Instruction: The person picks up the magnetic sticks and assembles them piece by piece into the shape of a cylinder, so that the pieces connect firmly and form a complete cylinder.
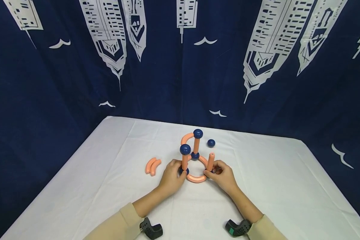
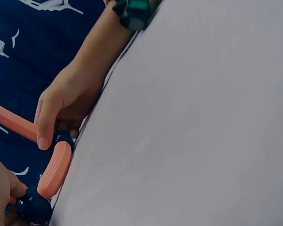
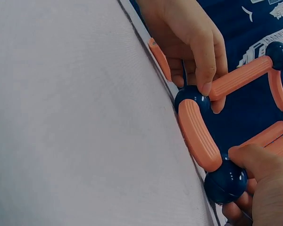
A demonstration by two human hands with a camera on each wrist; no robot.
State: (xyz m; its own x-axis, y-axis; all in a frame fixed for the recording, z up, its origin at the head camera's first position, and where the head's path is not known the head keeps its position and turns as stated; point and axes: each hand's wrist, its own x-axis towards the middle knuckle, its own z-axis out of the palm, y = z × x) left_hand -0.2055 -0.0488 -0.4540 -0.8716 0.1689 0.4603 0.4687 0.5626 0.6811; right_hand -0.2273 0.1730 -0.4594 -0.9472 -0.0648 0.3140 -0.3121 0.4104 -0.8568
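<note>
A frame of orange rods and blue balls stands on the table, with a ring of curved rods [image 1: 196, 179] at its base. My left hand [image 1: 171, 176] grips the ring's left ball [image 3: 193, 99], thumb and fingers around it. On the right, my right hand [image 1: 225, 178] pinches another base ball [image 3: 226, 181]. From these rise a left upright rod [image 1: 184, 162], topped by a ball [image 1: 185, 149], and a bare-topped right upright rod [image 1: 210, 161]. The back upright rod [image 1: 196, 146] bears a ball [image 1: 198, 133], with a curved rod [image 1: 187, 137] leaning off its left side.
Two loose curved rods [image 1: 152, 167] lie side by side left of the frame. Behind it, to the right, sits a loose blue ball [image 1: 211, 143]. A white cloth covers the table [image 1: 120, 206]; a dark blue printed curtain [image 1: 168, 83] hangs behind the far edge.
</note>
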